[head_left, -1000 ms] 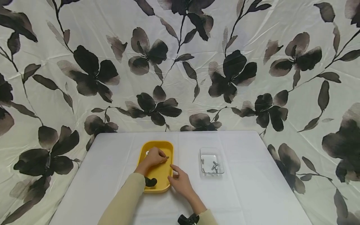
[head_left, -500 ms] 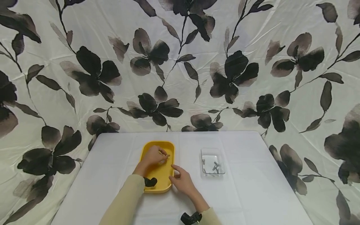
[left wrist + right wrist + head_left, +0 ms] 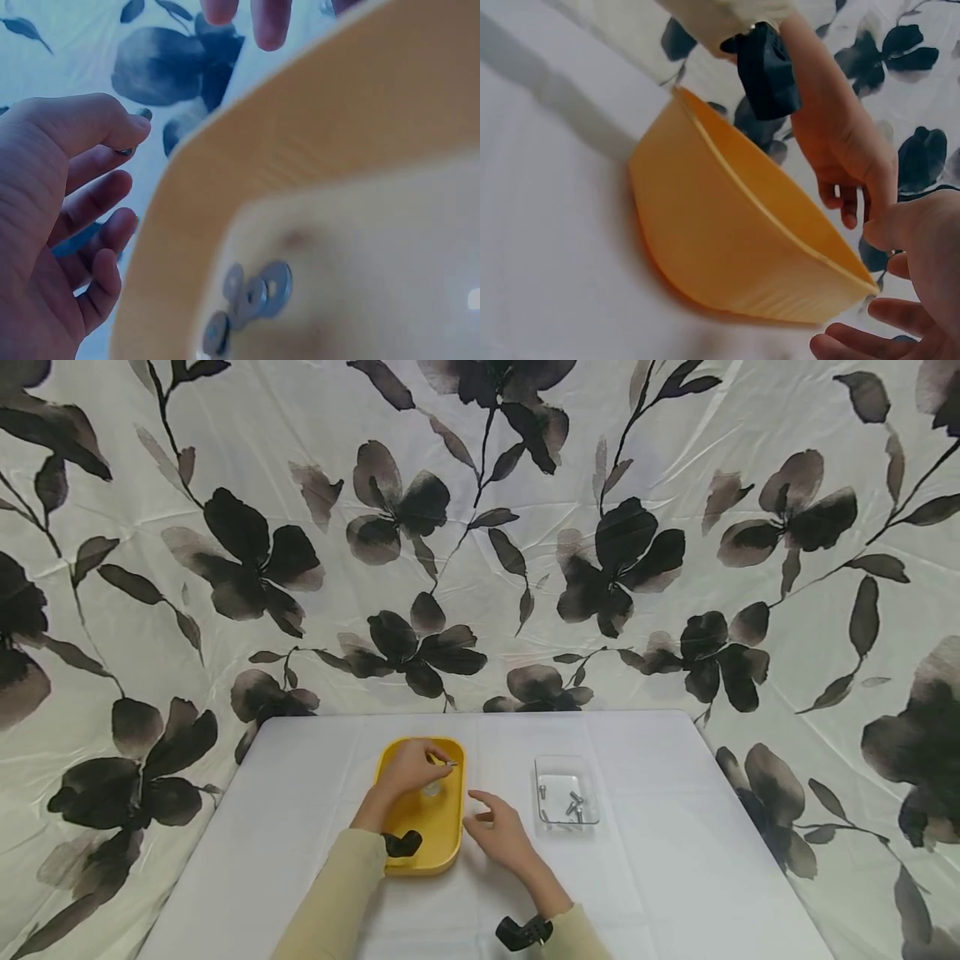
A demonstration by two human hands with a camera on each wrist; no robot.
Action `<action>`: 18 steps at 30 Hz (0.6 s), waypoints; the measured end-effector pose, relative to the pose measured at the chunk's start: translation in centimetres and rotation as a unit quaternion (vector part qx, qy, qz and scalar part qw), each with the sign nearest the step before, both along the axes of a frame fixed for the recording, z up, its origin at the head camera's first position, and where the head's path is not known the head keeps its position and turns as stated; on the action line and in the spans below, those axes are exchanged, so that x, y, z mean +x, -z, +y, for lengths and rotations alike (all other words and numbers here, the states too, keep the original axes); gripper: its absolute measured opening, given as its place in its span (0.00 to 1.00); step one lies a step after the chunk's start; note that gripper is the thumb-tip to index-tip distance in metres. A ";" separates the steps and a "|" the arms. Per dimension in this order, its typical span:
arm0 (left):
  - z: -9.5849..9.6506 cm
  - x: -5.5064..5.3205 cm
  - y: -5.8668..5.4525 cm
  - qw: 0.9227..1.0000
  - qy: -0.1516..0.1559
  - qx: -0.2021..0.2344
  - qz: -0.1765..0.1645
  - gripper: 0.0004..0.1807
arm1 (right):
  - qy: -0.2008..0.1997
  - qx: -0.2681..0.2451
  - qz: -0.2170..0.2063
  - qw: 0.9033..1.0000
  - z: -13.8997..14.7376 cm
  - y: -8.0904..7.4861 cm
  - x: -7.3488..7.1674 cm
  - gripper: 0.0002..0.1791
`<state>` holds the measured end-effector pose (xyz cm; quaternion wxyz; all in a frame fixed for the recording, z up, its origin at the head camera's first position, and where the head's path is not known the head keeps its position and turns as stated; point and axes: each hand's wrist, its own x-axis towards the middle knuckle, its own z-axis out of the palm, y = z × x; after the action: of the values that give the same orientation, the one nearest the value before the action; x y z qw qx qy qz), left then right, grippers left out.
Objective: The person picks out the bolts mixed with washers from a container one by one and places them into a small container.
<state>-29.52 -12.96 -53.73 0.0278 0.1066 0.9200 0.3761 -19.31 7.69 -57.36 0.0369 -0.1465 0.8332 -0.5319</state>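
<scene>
In the head view my left hand [image 3: 411,768] is over the far part of a yellow tray [image 3: 423,864]. Its thumb and index finger pinch a small metal screw [image 3: 451,764]; the fingertips hide most of it in the left wrist view. Below, several flat metal washers [image 3: 255,296] lie on the tray floor. Just right of the tray, my right hand [image 3: 501,835] is held with fingers spread and relaxed, holding nothing. It is apart from the tray's rim. The right wrist view has both hands near each other past the tray's end.
A clear plastic box [image 3: 566,766] with several metal screws [image 3: 575,802] stands to the right of the tray on the white-covered table [image 3: 675,843]. Behind the table hangs a floral cloth [image 3: 517,577].
My left hand has risen slightly with the screw, uncovering a pale round piece in the tray. My right hand has let go of the tray's rim and moved a little right.
</scene>
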 end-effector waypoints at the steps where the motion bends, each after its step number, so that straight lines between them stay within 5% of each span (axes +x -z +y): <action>1: 0.2 0.0 -0.2 1.000 0.002 -0.002 0.003 0.07 | 0.003 0.003 0.004 1.000 0.2 -0.1 0.0 0.26; 18: 5.1 0.0 -1.9 0.999 0.048 0.025 0.000 0.05 | 0.042 0.051 0.063 0.996 3.9 -1.0 -0.3 0.22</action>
<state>-29.57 -7.88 -51.79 0.0436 0.1514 0.9040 0.3975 -19.64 11.54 -56.38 -0.0305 -0.1419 0.8656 -0.4793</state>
